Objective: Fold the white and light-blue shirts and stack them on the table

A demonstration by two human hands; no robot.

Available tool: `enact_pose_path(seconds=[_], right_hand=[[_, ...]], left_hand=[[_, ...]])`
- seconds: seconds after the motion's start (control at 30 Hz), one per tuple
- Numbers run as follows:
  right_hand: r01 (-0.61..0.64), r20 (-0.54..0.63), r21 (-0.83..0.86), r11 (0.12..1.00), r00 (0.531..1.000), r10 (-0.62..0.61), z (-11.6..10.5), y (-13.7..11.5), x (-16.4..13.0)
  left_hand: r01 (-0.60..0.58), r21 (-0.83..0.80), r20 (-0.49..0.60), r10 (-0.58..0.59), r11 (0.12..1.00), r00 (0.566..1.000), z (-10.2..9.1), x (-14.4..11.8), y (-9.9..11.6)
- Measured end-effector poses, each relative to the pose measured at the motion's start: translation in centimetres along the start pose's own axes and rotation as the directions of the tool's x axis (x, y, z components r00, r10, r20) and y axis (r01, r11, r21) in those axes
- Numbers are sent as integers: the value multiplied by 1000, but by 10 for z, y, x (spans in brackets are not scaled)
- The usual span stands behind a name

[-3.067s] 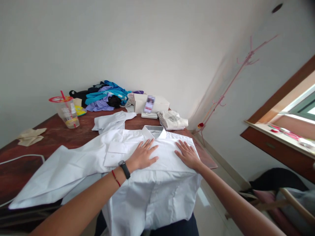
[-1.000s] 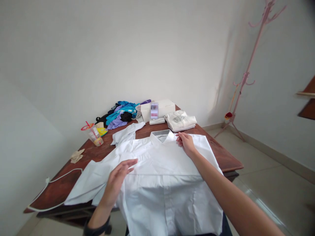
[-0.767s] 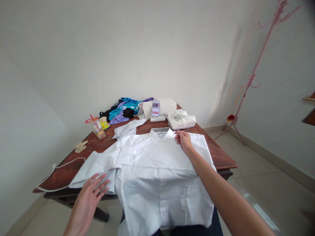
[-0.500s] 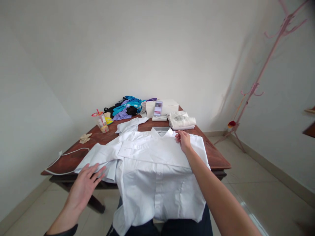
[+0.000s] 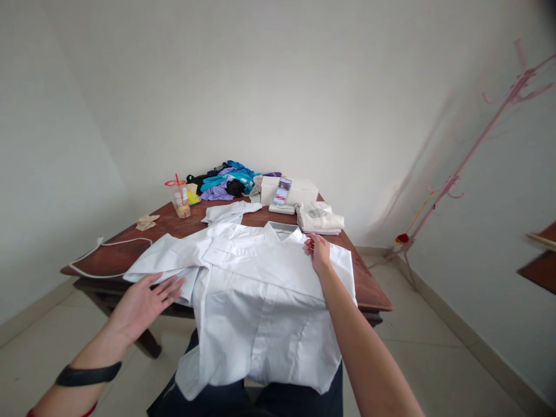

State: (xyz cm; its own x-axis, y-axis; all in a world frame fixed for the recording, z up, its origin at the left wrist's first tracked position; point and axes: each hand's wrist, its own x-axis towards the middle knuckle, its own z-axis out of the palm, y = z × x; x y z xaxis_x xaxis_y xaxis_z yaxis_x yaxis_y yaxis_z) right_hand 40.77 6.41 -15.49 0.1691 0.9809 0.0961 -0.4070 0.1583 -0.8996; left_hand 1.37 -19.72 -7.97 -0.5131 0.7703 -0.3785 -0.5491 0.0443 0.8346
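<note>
On the brown wooden table (image 5: 369, 289): white dress shirt (image 5: 260, 295) spread front up, collar away from the wearer of the camera, hem hanging over the near edge onto dark trousers (image 5: 282, 402). Left sleeve (image 5: 160, 260) stretched out flat toward the left edge. Left hand (image 5: 141, 298) open, fingers spread and loose, palm down at the cuff end of that sleeve, fingertips on or just at the cloth, gripping nothing; black band (image 5: 87, 373) round the wrist. Right hand (image 5: 318, 252) resting on the shirt's right shoulder just beside the collar, fingers curled lightly against the fabric; whether pinching it or only pressing, cannot tell. Farther back: another white garment (image 5: 230, 211), folded cream cloth (image 5: 319, 217), white box (image 5: 289, 190), heap of blue and purple clothes (image 5: 226, 180), plastic cup with red straw (image 5: 180, 200), white cable (image 5: 104, 246) near the left edge. Against the right wall, well apart from the table: pink coat stand (image 5: 456, 179).
</note>
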Motion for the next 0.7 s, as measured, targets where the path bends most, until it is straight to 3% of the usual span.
enact_pose_path(seconds=[0.3,0.5,0.7], right_hand=[[2,-6,-16,1000,1000,-2,0,0,0],[-3,19,-31,1000,1000,4,-1,1,0],[-7,30,-41,999,1000,8,-1,0,0]], left_hand=[[-100,-89,-92,92,991,992,11,-5,11],[-90,-163,-157,65,982,986,13,17,22],[-36,-218,-12,34,975,999,10,44,35]])
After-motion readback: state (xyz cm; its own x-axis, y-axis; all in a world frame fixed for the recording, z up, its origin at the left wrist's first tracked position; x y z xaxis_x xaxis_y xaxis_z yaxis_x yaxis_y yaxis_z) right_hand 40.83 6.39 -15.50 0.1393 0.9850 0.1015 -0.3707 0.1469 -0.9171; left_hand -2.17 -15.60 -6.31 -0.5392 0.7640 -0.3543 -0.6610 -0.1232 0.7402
